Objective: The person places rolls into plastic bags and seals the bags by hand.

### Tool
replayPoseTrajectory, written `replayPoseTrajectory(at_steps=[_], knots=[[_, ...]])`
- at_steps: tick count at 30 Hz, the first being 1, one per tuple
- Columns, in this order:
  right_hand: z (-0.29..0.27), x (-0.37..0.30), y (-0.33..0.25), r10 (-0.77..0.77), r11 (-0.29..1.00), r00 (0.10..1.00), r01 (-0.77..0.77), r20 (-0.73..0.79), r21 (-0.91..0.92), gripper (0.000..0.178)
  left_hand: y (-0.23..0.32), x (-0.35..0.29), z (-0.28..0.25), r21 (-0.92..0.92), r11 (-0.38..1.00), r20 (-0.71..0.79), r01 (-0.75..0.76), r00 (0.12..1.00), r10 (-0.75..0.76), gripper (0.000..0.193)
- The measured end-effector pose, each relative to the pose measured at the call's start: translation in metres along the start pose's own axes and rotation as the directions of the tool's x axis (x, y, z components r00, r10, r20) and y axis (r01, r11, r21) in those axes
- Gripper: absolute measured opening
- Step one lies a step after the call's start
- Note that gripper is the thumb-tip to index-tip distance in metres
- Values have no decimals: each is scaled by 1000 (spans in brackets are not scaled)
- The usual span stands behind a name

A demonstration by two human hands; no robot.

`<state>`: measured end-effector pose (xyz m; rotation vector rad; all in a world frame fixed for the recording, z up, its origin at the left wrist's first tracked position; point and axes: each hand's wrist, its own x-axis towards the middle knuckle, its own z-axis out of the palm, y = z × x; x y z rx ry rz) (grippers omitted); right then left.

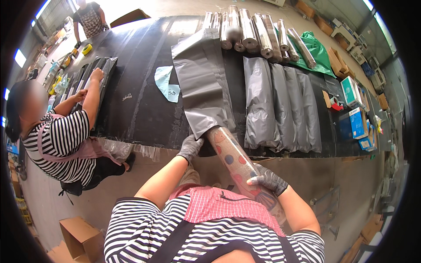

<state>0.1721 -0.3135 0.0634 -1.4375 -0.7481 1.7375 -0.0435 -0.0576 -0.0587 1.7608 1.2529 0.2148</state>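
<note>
A long roll (239, 164) of beige sheet with red and blue dots, in shiny see-through wrap, slants from the table edge to my body. Its far end sits in the mouth of a grey plastic mailing bag (199, 83). My left hand (190, 148), in a grey glove, is closed on the bag's near edge beside the roll. Gripping the roll lower down on its right side is my right hand (268, 179), in a dark glove with bare fingertips showing. More flat grey bags lie under the top one. How deep the roll reaches inside is hidden.
Several filled grey bags (283, 105) lie right of the stack. Behind them are silvery wrapped rolls (250, 33) and green plastic (313, 50). Light-blue paper scraps (166, 83) lie left. A co-worker (61, 136) handles grey bags; another person (90, 19) stands far left. Small boxes (358, 122) stand right.
</note>
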Motion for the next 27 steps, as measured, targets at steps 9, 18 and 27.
replayPoseTrajectory(at_steps=[9,18,27], knots=[[3,151,-57,-185,976,978,171,-99,-139,64,50,53,-45,271,917,220,-292,946,237,29],[-10,273,7,-584,674,632,28,-509,-738,73,-19,107,-44,111,985,61,-130,990,124,31],[-73,349,-4,-413,701,871,118,-266,-703,60,0,113,-64,246,957,180,-150,978,107,43]])
